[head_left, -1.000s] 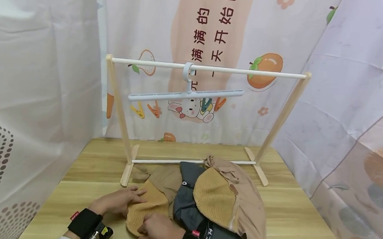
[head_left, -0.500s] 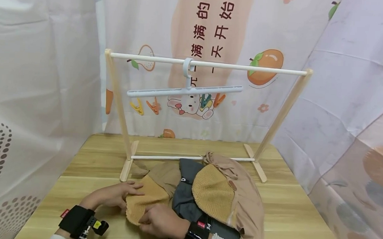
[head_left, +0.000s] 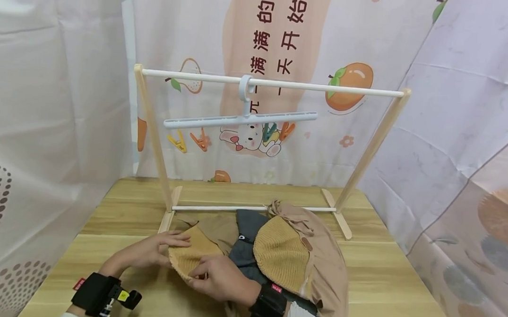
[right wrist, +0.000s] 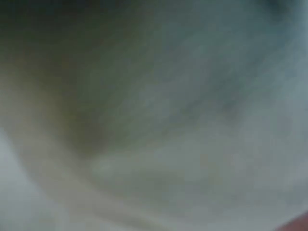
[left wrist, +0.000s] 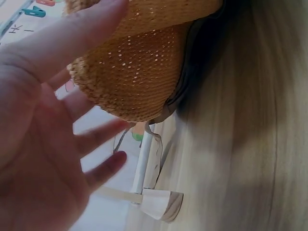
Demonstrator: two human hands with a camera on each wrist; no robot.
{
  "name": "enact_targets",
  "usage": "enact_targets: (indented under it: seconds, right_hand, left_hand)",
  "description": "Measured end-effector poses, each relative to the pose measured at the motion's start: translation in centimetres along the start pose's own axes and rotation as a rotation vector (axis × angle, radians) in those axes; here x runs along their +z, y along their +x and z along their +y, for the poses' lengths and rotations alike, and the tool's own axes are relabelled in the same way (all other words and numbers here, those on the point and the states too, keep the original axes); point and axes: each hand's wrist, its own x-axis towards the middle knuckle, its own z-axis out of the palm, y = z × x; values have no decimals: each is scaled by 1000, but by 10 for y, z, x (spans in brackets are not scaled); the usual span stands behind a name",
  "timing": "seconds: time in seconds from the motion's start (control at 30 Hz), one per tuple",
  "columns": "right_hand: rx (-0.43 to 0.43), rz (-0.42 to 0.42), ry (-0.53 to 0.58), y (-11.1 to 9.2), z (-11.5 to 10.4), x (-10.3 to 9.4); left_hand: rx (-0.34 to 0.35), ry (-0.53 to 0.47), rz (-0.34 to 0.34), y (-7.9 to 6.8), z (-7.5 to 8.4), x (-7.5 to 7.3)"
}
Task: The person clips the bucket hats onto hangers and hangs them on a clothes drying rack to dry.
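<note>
A sun hat [head_left: 196, 246] with a yellow woven brim and tan cloth lies on the table, its near brim edge raised. My right hand [head_left: 227, 278] pinches that near edge between thumb and curled fingers. At the hat's left side, my left hand [head_left: 149, 252] touches the brim with nearly straight fingers. In the left wrist view, the thumb crosses in front of the woven brim [left wrist: 134, 79] and the other fingers spread apart. Dark grey cloth [head_left: 243, 248] and another yellow woven brim [head_left: 281, 254] with tan cloth lie to the right. The right wrist view is only blur.
A wooden rack [head_left: 371, 149] with white bars stands behind the hats. From its top bar [head_left: 325, 88] hangs a pale blue hanger [head_left: 238, 121]. Several clothespins, including a yellow clothespin [head_left: 178, 142], hang below. Curtains [head_left: 69, 89] surround the wooden table [head_left: 385, 277].
My right hand has raised the near brim edge, so the brim now curves upward. My left hand has shifted slightly up and left along the brim. The head view has tilted a little.
</note>
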Motion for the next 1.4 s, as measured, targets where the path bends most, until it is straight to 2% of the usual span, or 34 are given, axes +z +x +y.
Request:
enact_targets:
  seconds: [0.2,0.33,0.6,0.77,0.97,1.1,1.23,1.4]
  right_hand:
    - [4,30,53,0,0,-11]
    - [4,53,51,2,-1,-16]
    - [68,86,89,2,-3,-27]
    - [98,102,131,1,-4,-32]
    - [109,126,157,0,-4,-39]
    - [115,142,171,-1,-4,-44]
    - [102,165,163,-3,-4,-49]
    - [73,192,149,-4,-4,-55]
  left_hand:
    - [9,17,169,1,2,3]
    - [3,2,249,1,5,2]
    - [58,45,301,5,13,-3]
    - [76,44,319,7,17,-7]
    - [141,28,356,12,22,-8]
    - [164,26,424,15,29,-7]
    - [195,-16,488,18,27,-4]
    - [197,-60,563,22,33,-3]
